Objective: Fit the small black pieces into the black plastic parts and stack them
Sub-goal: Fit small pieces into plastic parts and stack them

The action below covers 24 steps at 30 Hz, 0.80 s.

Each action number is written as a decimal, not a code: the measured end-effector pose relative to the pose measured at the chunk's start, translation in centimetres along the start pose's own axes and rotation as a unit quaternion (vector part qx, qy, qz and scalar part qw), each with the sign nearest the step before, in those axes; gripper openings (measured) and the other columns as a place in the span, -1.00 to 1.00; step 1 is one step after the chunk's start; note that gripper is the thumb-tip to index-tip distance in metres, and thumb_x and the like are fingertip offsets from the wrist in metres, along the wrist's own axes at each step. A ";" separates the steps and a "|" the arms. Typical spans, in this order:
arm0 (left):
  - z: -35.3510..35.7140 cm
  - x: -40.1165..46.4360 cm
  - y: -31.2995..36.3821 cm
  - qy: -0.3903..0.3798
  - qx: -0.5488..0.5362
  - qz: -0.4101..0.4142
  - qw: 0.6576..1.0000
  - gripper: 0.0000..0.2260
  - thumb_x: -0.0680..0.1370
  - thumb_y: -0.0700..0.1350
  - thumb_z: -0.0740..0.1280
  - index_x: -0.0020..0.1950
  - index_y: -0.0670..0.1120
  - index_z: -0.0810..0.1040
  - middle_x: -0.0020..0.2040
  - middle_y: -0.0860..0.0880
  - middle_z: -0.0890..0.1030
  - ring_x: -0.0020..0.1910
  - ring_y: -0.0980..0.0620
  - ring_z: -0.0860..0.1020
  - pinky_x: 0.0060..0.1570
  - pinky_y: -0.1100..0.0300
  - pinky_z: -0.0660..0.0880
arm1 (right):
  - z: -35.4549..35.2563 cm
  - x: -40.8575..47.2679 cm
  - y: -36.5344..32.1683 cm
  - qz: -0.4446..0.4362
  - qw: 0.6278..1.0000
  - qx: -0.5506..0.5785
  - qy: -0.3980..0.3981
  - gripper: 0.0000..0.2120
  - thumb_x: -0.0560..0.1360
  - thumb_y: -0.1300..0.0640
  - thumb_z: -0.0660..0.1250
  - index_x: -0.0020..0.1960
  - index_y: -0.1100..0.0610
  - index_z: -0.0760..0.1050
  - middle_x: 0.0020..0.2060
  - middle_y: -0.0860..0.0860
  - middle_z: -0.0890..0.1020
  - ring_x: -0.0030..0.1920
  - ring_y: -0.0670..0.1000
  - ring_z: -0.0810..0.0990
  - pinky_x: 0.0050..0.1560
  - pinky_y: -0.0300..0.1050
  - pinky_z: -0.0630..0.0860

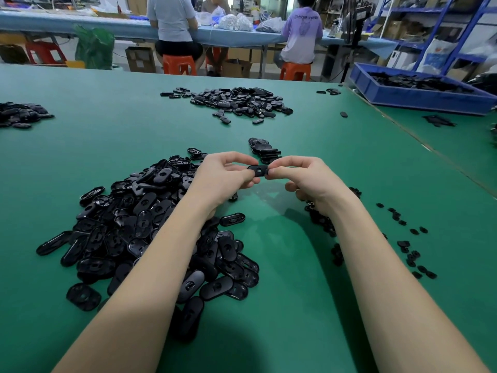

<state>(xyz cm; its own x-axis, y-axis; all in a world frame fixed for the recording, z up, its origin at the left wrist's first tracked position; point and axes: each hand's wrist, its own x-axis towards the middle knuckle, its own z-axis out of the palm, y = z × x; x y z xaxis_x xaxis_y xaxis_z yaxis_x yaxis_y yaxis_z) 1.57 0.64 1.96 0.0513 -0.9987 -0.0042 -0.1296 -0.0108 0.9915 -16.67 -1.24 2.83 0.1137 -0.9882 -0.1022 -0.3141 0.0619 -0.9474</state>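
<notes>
Both hands hold one oval black plastic part (257, 170) above the green table (290, 265). My left hand (224, 175) pinches its left end, and my right hand (301, 175) pinches its right end with thumb and forefinger. A big heap of the same black parts (150, 232) lies under my left forearm. Small black pieces (411, 249) are scattered at the right, partly hidden by my right forearm. Just beyond my hands sits a short stack of black parts (265, 151). Whether a small piece sits in the held part I cannot tell.
Another pile of black parts (236, 102) lies farther back, and one more (20, 114) at the far left. A blue crate (419, 88) of parts stands at the back right. Two people sit on orange stools at a far bench.
</notes>
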 end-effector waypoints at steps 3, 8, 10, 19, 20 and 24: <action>0.0 -0.1 0.0 -0.010 -0.003 0.002 1.000 -0.83 0.51 -0.33 0.39 0.03 -0.12 0.67 -0.15 -0.11 0.74 0.00 -0.11 0.71 0.13 0.13 0.61 | 0.1 0.1 0.0 -0.010 1.000 -0.008 0.004 -0.91 0.43 0.06 0.53 -0.22 -0.11 0.71 -0.32 -0.14 0.62 -0.40 -0.11 0.41 -0.49 -0.30 0.23; 0.0 -0.3 0.1 -0.018 -0.013 0.006 1.000 -0.83 0.49 -0.34 0.43 0.02 -0.14 0.68 -0.13 -0.14 0.74 -0.12 -0.01 0.72 0.01 0.24 0.63 | 0.4 0.2 0.0 -0.012 1.000 -0.014 0.013 -0.94 0.43 0.08 0.53 -0.20 -0.06 0.71 -0.38 -0.18 0.59 -0.35 -0.08 0.40 -0.53 -0.32 0.21; -0.1 -0.4 0.2 -0.025 0.001 0.012 1.000 -0.83 0.49 -0.31 0.44 0.02 -0.10 0.68 -0.16 -0.10 0.74 -0.16 0.05 0.70 0.00 0.25 0.62 | 0.5 0.2 0.0 -0.016 1.000 -0.012 0.015 -0.95 0.43 0.09 0.53 -0.18 -0.04 0.71 -0.38 -0.17 0.58 -0.35 -0.07 0.38 -0.52 -0.32 0.20; -0.1 -0.5 0.3 -0.020 0.033 0.021 0.999 -0.82 0.46 -0.28 0.48 0.00 -0.04 0.70 -0.15 -0.04 0.74 -0.04 0.01 0.71 0.05 0.11 0.59 | 0.9 0.3 -0.1 -0.014 1.000 -0.008 0.026 -0.94 0.41 0.10 0.54 -0.19 -0.02 0.68 -0.45 -0.15 0.53 -0.39 -0.07 0.34 -0.54 -0.32 0.20; -0.1 -0.5 0.3 -0.018 0.034 0.020 0.999 -0.82 0.46 -0.28 0.48 -0.01 -0.04 0.70 -0.15 -0.05 0.74 -0.04 -0.02 0.71 0.07 0.10 0.59 | 1.0 0.4 -0.1 -0.009 1.000 -0.003 0.030 -0.92 0.40 0.10 0.56 -0.18 -0.02 0.66 -0.48 -0.15 0.51 -0.43 -0.08 0.34 -0.54 -0.31 0.18; -0.2 -0.4 0.4 -0.026 0.030 0.016 0.999 -0.84 0.50 -0.31 0.41 0.01 -0.10 0.68 -0.17 -0.10 0.74 -0.09 -0.03 0.70 0.02 0.17 0.63 | 0.6 0.5 0.1 0.027 1.000 0.007 0.007 -0.80 0.37 0.00 0.60 -0.04 -0.06 0.67 -0.37 -0.13 0.65 -0.46 -0.11 0.37 -0.54 -0.30 0.18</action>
<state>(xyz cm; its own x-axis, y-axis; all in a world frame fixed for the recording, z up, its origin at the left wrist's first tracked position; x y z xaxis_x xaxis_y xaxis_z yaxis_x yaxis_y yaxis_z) 1.73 1.10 2.40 -0.0050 -0.9998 0.0195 -0.1902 0.0201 0.9815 -16.08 -1.61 2.50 0.0834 -0.9853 -0.1492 -0.3058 0.1172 -0.9448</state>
